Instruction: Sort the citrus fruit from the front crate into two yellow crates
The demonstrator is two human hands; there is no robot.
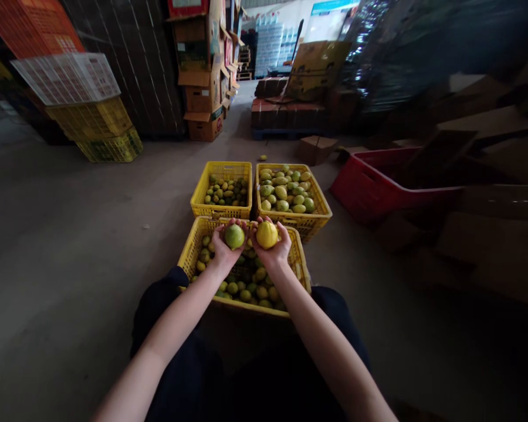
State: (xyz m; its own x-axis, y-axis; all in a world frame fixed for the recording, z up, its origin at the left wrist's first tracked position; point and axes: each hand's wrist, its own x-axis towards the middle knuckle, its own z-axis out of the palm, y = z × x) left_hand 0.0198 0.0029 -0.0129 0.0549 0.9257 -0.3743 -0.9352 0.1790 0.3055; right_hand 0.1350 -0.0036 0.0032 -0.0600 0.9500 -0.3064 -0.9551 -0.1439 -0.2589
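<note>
My left hand [221, 251] cups a green lemon [234, 236] from below, fingers curled round it. Beside it, my right hand [278, 252] holds a yellow lemon [267, 234] in the same way. Both hands are above a large yellow crate [300, 261] between my knees, which contains many green and yellowish lemons [245, 295]. Beyond it stand two more yellow crates. The back left crate [197, 194] has smaller, greener lemons inside, while the back right crate [319, 202] is filled higher with larger, paler ones. My forearms cover part of the near crate.
One loose lemon [263, 157] lies on the concrete floor behind the crates. To the right are a red crate [369, 187] and cardboard pieces [488, 126]. Stacked crates [92, 120] stand at the left, with piled cardboard boxes [200, 99] farther back.
</note>
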